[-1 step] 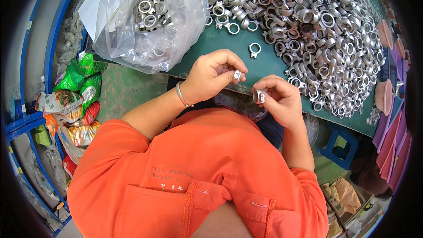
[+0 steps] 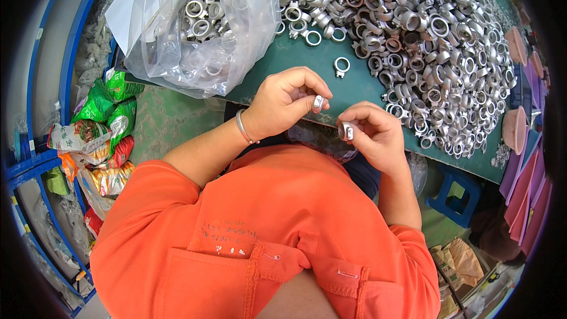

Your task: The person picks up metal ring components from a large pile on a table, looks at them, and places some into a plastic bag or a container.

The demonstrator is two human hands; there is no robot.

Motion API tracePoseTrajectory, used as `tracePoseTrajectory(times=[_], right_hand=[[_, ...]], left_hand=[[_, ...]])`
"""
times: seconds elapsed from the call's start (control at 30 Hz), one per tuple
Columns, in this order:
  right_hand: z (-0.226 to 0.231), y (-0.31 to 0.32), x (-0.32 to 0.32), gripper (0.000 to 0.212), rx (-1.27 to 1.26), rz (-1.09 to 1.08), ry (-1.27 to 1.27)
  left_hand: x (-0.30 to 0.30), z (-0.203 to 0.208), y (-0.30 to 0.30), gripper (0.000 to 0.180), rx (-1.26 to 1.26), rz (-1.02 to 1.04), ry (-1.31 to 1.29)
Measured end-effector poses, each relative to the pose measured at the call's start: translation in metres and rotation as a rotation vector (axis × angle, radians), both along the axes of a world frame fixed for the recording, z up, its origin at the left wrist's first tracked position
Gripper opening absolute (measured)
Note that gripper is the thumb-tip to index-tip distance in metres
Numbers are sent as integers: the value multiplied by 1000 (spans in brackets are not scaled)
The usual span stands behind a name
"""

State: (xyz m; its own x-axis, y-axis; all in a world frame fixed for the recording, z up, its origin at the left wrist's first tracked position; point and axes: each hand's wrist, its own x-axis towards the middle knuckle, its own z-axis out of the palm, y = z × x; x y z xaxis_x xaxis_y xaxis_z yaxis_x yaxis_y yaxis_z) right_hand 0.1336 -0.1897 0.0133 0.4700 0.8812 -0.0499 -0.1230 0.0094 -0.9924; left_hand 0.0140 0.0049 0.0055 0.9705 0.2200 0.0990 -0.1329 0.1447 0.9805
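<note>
Between the thumb and fingers of my left hand (image 2: 286, 99) is a small silver metal ring clamp (image 2: 318, 103), its lug end facing up. My right hand (image 2: 377, 134) pinches a second silver ring clamp (image 2: 347, 132), lug also showing. The two hands are apart, above the near edge of the green table (image 2: 307, 71). One loose ring clamp (image 2: 341, 67) lies by itself on the table just beyond my hands. Fingers cover part of both held pieces.
A large heap of similar metal rings (image 2: 413, 41) covers the back and right of the table. At left stands a clear plastic bag (image 2: 236, 62) holding more rings. A blue stool (image 2: 458, 196) is below the table's right side; colourful packages (image 2: 106, 136) lie at left.
</note>
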Motion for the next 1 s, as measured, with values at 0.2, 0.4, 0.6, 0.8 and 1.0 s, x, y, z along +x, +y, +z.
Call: tracePoseTrajectory(times=[0.2,0.4,0.6,0.8,1.0], right_hand=[[20,-10,4,20,-257,200,-733],[9,18,18,33,-187,-20,-1119],[-2,47,21,36,-204,-21,-1321],[0,26,13,37,-274,-136,-1088],[-10,20,12,38,-283,-173,-978]], left_hand=[[-8,10,4,19,629,-319,41],[8,1,8,20,895,-63,-139],[44,-5,25,32,1256,354,28],[21,-7,18,31,994,113,-98],[24,-5,-2,37,1144,219,40]])
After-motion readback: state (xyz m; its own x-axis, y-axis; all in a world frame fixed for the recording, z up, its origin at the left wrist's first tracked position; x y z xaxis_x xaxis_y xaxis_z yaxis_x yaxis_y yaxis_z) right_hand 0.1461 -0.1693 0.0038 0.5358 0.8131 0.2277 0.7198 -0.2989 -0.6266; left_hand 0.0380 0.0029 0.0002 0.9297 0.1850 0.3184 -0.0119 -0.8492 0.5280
